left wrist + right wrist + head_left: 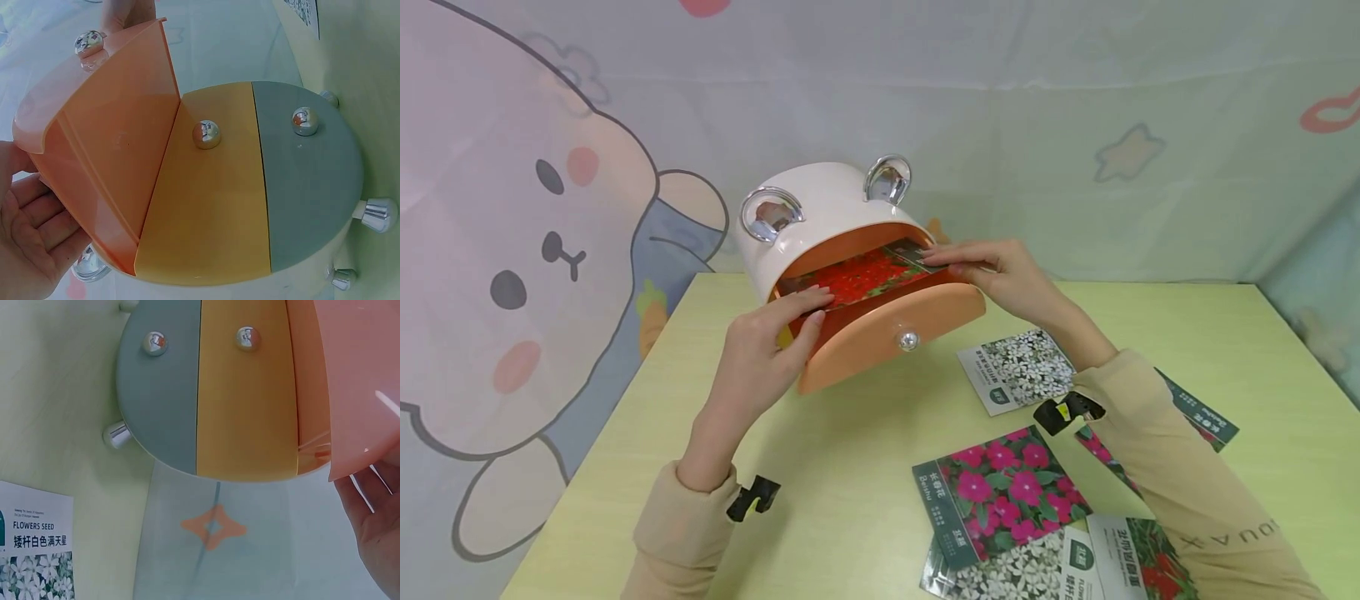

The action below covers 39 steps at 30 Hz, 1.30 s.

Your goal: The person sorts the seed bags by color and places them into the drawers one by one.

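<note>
**Head cam first: red seed packet going flat into the top drawer**

Head view: the white organizer box (820,208) with chrome ears sits at the far middle of the pale green table (850,467). Its top peach drawer (887,321) is pulled out toward the camera, and a red flower seed packet (857,279) lies flat in it, long axis running from about 8 o'clock to 2 o'clock, along the drawer's width. The left hand (767,350) has its fingers nearly straight, resting on the packet's 8 o'clock end and the drawer rim. The right hand (1000,271) has its fingertips laid on the packet's 2 o'clock end, fingers extended; I can't tell if the thumb is pinching underneath. More packets lie loose on the table at about 4 to 5 o'clock from the box: a white-flower packet (1018,367) and a pink-flower packet (1000,492), plus a few half under the right sleeve.

Left wrist view: the peach drawer (106,150) sticks out from the front, beside a shut yellow drawer (206,206) and grey drawer (306,175), each with a chrome knob. The left palm (31,244) is open at 8 o'clock, fingers straight, against the drawer's side.

Right wrist view: same three fronts; the right palm (375,525) shows at 4 o'clock under the peach drawer's edge, relaxed as far as it shows.
</note>
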Each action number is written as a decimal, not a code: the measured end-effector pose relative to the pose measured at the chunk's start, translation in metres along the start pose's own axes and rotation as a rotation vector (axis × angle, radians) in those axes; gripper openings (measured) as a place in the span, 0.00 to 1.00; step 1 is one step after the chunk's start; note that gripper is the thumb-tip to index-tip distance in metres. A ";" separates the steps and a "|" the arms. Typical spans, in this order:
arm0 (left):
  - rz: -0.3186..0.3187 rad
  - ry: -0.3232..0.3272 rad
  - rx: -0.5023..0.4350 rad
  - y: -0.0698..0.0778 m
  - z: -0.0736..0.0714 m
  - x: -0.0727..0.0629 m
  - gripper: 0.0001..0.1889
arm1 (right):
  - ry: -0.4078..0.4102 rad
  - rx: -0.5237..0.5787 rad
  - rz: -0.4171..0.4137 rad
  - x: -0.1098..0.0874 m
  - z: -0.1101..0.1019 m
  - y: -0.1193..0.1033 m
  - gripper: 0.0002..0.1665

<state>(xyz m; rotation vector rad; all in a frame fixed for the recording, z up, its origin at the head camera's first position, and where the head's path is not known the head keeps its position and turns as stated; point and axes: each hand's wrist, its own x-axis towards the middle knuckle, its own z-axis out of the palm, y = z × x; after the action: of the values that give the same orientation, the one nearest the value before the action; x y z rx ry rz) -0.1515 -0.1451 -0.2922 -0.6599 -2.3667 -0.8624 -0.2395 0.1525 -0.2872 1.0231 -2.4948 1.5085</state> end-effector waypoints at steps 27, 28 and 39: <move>-0.005 0.032 -0.090 0.001 0.003 -0.004 0.14 | 0.063 -0.029 0.002 -0.008 -0.001 0.000 0.20; -0.007 0.040 -0.103 0.002 0.003 -0.005 0.14 | 0.065 -0.028 0.000 -0.009 -0.001 0.000 0.20; 0.005 0.146 -0.160 0.007 0.005 -0.011 0.13 | 0.065 -0.057 -0.021 -0.016 -0.001 -0.005 0.19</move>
<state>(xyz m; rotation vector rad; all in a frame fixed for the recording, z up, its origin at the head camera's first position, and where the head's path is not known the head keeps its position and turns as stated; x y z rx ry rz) -0.1405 -0.1396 -0.2989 -0.6422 -2.1813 -1.0691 -0.2248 0.1602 -0.2887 0.9727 -2.4600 1.4315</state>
